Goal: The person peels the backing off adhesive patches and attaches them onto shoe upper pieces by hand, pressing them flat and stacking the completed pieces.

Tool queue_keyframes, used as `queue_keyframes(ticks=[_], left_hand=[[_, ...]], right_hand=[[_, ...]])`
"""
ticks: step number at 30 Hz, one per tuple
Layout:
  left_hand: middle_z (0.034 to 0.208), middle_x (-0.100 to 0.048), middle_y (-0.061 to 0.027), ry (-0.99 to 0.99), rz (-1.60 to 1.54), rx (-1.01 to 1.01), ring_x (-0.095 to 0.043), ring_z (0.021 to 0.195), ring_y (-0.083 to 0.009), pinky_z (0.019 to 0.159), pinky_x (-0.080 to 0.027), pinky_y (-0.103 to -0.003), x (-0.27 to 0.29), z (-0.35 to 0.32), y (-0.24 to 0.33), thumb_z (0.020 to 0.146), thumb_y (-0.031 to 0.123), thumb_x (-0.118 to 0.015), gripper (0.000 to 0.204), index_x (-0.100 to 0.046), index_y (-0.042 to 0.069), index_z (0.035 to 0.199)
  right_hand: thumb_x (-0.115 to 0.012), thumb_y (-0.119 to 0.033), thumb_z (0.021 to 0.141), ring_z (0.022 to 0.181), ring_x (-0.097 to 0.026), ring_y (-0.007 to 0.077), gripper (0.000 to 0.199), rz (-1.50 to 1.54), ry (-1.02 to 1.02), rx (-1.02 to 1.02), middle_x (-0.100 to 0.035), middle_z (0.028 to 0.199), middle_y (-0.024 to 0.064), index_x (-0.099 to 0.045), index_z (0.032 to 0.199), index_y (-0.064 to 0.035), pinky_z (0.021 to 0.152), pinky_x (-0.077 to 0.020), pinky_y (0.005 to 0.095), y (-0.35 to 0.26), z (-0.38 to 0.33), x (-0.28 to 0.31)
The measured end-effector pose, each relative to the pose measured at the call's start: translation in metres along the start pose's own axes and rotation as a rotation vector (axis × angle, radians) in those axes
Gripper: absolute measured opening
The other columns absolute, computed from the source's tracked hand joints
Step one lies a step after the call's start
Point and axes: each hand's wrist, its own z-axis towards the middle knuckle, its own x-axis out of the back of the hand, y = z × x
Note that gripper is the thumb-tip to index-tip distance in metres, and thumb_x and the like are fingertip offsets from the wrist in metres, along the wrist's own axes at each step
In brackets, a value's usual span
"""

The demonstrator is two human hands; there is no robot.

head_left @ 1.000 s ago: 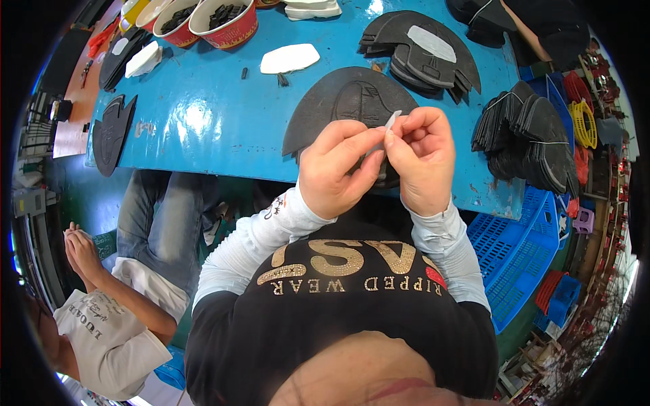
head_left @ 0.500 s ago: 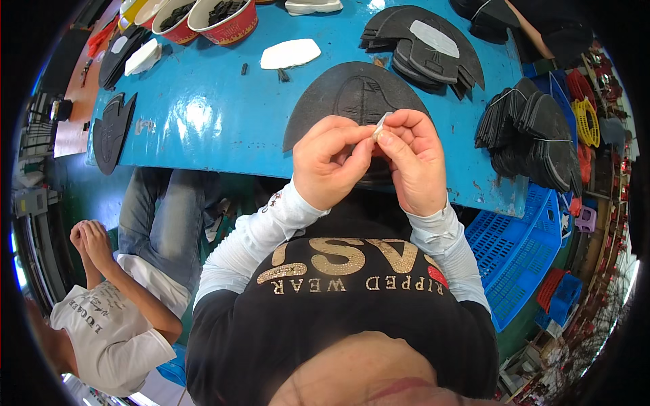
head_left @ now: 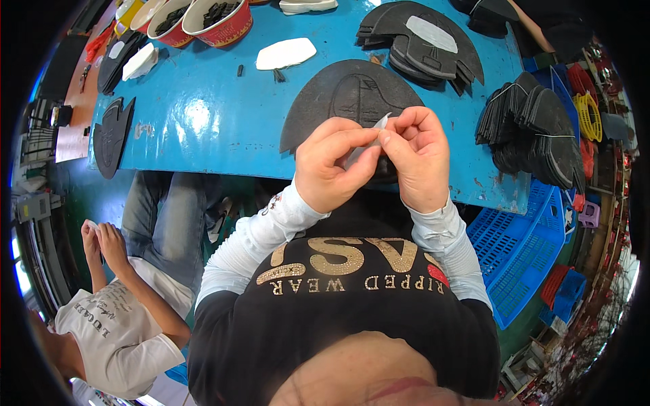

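My left hand [head_left: 330, 168] and my right hand [head_left: 421, 159] meet at their fingertips, just over the table's near edge. Both pinch a small, thin whitish piece [head_left: 384, 122]; one pale corner stands up between them, and my left fingers cover much of the rest. Behind my hands lies a black, rounded flat sheet [head_left: 315, 98] with a raised line pattern. My fingers hide its near part. Past it, on the table, rests a stack of white oblong patches [head_left: 286, 53], with a small dark piece [head_left: 278, 76] at its near side.
Red paper tubs [head_left: 218, 30] of small black pieces stand far left on the blue table [head_left: 203, 145]. Stacked black sheets [head_left: 379, 27] lie far right, with tied bundles [head_left: 528, 125] beside them. Blue crates [head_left: 518, 254] sit at the right. A person [head_left: 122, 318] sits at my left.
The whitish piece has turned between my fingers, and more of it shows beside my left thumb. The person at my left has raised their hands, with something white in them.
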Motion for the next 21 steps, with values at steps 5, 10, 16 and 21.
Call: queue_keyframes(ticks=[5, 10, 16, 21], left_hand=[[0.08, -0.061, -0.0045, 0.012, -0.045, 0.025, -0.05, 0.055, -0.0073, 0.047, -0.038, -0.021, 0.0, 0.0, -0.003, 0.074, 0.0, -0.069, 0.018, -0.069, 0.004, 0.092], [0.079, -0.062, -0.0034, 0.062, 0.007, -0.004, -0.049, 0.053, -0.0062, 0.046, -0.038, -0.021, 0.001, 0.003, -0.007, 0.074, 0.001, -0.07, 0.016, -0.07, 0.005, 0.09], [0.077, -0.063, -0.0048, 0.045, 0.028, 0.042, -0.051, 0.054, -0.0074, 0.046, -0.038, -0.021, 0.004, 0.005, -0.001, 0.075, 0.003, -0.07, 0.011, -0.071, 0.004, 0.086], [0.078, -0.064, -0.0062, 0.012, -0.077, 0.093, -0.058, 0.062, -0.0122, 0.053, -0.044, -0.024, 0.008, 0.008, -0.001, 0.079, 0.004, -0.067, 0.005, -0.07, 0.002, 0.082]], right_hand=[[-0.064, 0.001, 0.085, 0.082, -0.06, 0.0111, 0.022, 0.136, 0.016, -0.207, -0.061, 0.09, 0.0057, -0.048, 0.1, -0.002, 0.075, -0.0507, 0.0235, -0.007, 0.002, 0.0], [-0.062, -0.002, 0.087, 0.084, -0.061, 0.0126, 0.02, 0.149, -0.013, -0.205, -0.061, 0.09, 0.0064, -0.047, 0.101, -0.0014, 0.078, -0.0513, 0.0251, -0.01, 0.003, -0.004], [-0.057, 0.0, 0.09, 0.088, -0.06, 0.0129, 0.02, 0.039, -0.062, -0.043, -0.06, 0.094, 0.0082, -0.043, 0.104, -0.0013, 0.081, -0.051, 0.0261, -0.003, -0.001, -0.005], [-0.056, 0.001, 0.09, 0.089, -0.06, 0.0136, 0.019, 0.079, -0.073, 0.01, -0.059, 0.096, 0.0094, -0.042, 0.104, -0.0019, 0.082, -0.0511, 0.0267, 0.004, -0.003, -0.005]])
